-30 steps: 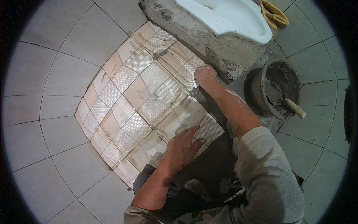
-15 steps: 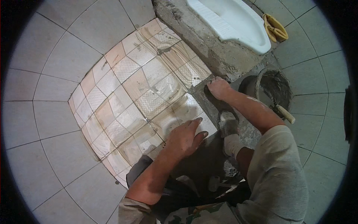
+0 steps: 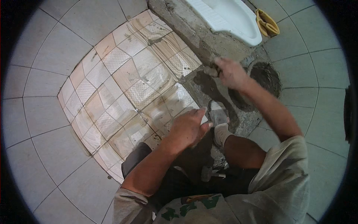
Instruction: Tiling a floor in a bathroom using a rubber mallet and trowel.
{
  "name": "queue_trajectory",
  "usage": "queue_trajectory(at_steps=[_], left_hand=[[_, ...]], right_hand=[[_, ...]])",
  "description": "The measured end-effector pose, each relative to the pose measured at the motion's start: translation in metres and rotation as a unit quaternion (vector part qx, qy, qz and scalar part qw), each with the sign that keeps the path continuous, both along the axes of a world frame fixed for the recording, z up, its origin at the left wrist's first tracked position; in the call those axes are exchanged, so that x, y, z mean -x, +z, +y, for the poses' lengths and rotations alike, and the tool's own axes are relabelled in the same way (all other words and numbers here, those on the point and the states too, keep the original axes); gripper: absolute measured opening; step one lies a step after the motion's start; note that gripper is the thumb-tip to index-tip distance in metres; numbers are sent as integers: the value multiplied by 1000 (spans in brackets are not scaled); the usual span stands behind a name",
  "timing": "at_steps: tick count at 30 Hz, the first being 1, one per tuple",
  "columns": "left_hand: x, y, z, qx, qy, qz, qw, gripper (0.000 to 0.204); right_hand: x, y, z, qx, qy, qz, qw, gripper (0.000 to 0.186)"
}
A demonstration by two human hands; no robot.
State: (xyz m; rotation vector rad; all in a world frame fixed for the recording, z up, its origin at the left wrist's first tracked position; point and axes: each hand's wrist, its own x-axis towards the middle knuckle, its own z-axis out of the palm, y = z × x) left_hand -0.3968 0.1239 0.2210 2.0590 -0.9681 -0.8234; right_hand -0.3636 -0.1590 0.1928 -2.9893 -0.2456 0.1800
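Note:
My left hand (image 3: pixel 188 127) is over the near right edge of the patterned floor tiles (image 3: pixel 149 80), its thumb apart from the fingers and nothing seen between them. My right hand (image 3: pixel 232 74), slightly blurred, is raised beyond the far right corner of the tiles. At its closed fingertips is a grey lump of mortar (image 3: pixel 211 71). Below that hand, wet dark mortar (image 3: pixel 205 83) lies on the rough floor next to the tiles. A bucket of mortar (image 3: pixel 266 80) stands right of the hand, partly behind my forearm.
A white squat toilet (image 3: pixel 233 18) sits in rough concrete at the far side, with yellow gloves (image 3: pixel 267 24) beside it. My shoe (image 3: pixel 219 113) is on the bare strip right of the tiles. A small hammer (image 3: pixel 207 173) lies near my legs. Grey tiled walls (image 3: pixel 48 115) surround the floor.
My right hand has lifted from the floor by the tile corner and moved up and right, with a lump now at its fingers. My left hand has shifted slightly right, its fingers less spread.

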Motion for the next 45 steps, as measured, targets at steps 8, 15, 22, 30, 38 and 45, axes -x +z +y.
queue_trajectory(at_steps=[8, 15, 22, 30, 38, 45], left_hand=[[4, -4, 17, -48, 38, 13, 998, 55], [-6, -5, 20, -38, 78, -3, 996, 57], [-3, -18, 13, -65, 103, -10, 993, 53], [-10, -28, -10, -69, 183, 70, 978, 54], [-4, -40, -30, -62, 145, 79, 984, 55], [-6, -44, -25, -70, 154, 54, 984, 52]], right_hand=[[20, -96, 4, -3, -49, 19, 999, 38], [11, -94, -9, -74, -103, -9, 992, 29], [13, -79, -37, -352, -277, 164, 879, 30], [40, -62, -41, -797, -275, 205, 497, 48], [49, -41, -35, -499, -268, 89, 819, 45], [49, -59, -27, -207, -161, -102, 960, 41]])
